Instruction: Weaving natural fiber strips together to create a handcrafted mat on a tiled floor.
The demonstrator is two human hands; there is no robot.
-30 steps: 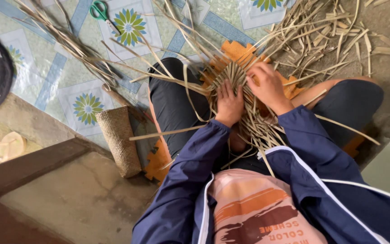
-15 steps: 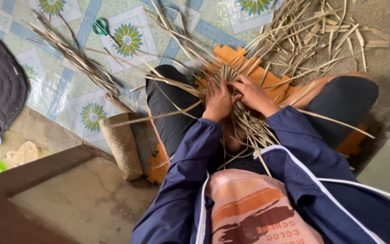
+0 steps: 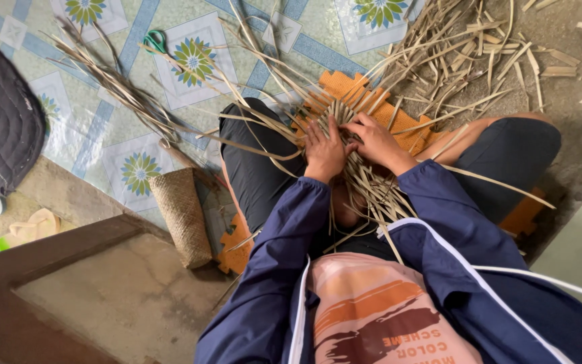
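We look down on a half-woven mat of pale, flat straw strips [image 3: 355, 168] lying across the seated person's lap, its loose ends fanning outward over an orange foam floor mat [image 3: 345, 87]. The left hand [image 3: 323, 149] presses flat on the weave, fingers spread, gripping nothing. The right hand [image 3: 374, 140] curls its grip lightly over the strips beside it; we cannot tell whether any strand is pinched. A small woven straw pouch [image 3: 182, 214] lies on the flower-patterned floor sheet [image 3: 190, 61], green-handled scissors [image 3: 155, 40] farther off. More strips [image 3: 459, 40] litter the concrete.
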